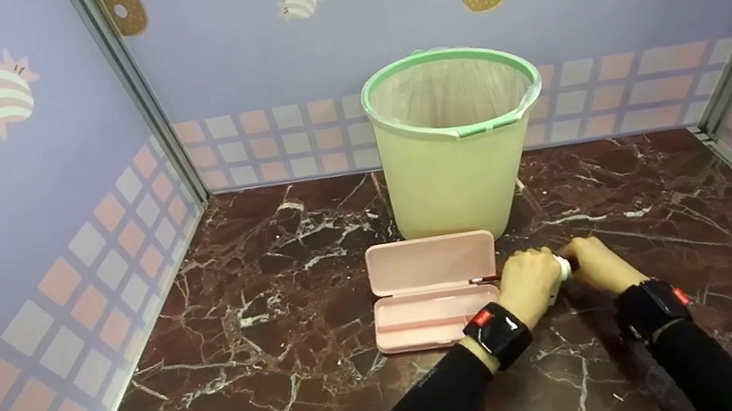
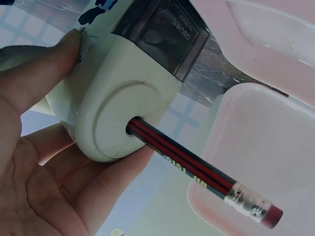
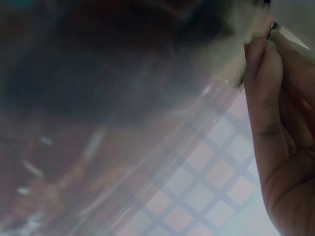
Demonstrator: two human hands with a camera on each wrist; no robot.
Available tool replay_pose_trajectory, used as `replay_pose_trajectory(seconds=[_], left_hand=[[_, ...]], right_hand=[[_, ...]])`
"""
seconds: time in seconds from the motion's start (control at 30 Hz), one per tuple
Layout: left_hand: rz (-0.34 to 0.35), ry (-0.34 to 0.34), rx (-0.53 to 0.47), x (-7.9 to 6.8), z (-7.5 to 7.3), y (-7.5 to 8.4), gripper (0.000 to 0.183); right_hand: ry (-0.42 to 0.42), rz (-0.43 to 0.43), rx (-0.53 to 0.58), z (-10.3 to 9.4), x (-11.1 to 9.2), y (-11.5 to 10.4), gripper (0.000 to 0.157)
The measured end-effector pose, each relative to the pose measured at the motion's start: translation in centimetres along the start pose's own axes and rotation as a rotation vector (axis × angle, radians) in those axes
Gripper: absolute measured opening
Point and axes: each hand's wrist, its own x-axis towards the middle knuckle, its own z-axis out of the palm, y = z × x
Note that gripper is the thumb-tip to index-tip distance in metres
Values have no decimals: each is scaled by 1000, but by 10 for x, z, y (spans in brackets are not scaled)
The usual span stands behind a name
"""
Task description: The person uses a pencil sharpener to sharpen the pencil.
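Note:
My left hand holds a white pencil sharpener with a dark see-through shavings drawer, thumb on one side and fingers beneath. A red-and-black striped pencil is inserted in the sharpener's hole, its eraser end pointing outward. On the sharpener's other side, my right hand pinches a small dark part that looks like the crank handle, mostly hidden by the fingers. Just left of the hands lies an open pink pencil case, its lid raised toward the back.
Behind the pencil case stands a pale green waste bin with a bag lining it. The dark red marbled tabletop is bounded by patterned panels at the back and on both sides.

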Motion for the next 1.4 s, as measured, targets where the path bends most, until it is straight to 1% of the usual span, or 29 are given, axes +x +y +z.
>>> replay_pose_trajectory(seconds=[0.1, 0.2, 0.4, 0.6, 0.73, 0.9, 1.0, 1.13, 1.23, 1.33, 1.4], left_hand=[[-12, -10, -13, 0, 0, -2, 7], [-12, -23, -16, 0, 0, -2, 6], [20, -35, -2, 1, -3, 1, 12], [25, -67, 9, 2, -5, 4, 14], [17, -92, 19, 2, -6, 4, 15], [12, -101, 17, 3, -6, 4, 19], [9, -101, 15, 4, -7, 4, 18], [3, -99, 13, 4, -7, 2, 13], [1, -100, 24, 5, -7, 2, 12], [-2, -110, 41, 4, -7, 3, 15], [-10, -119, 49, 4, -7, 5, 18]], right_hand=[[-21, -16, 15, 1, -6, -2, 18], [-36, -10, 28, 1, -11, -5, 22], [-39, -31, 32, -1, -20, -9, 24], [-62, -84, 56, -8, -32, -16, 22], [-69, -111, 67, -14, -37, -22, 25], [-54, -128, 50, -18, -41, -27, 27], [-32, -142, 36, -18, -41, -29, 28], [23, -171, 5, -18, -41, -30, 30], [56, -191, -13, -17, -42, -31, 31], [63, -184, -22, -19, -44, -34, 30], [59, -160, -10, -22, -46, -37, 27]])
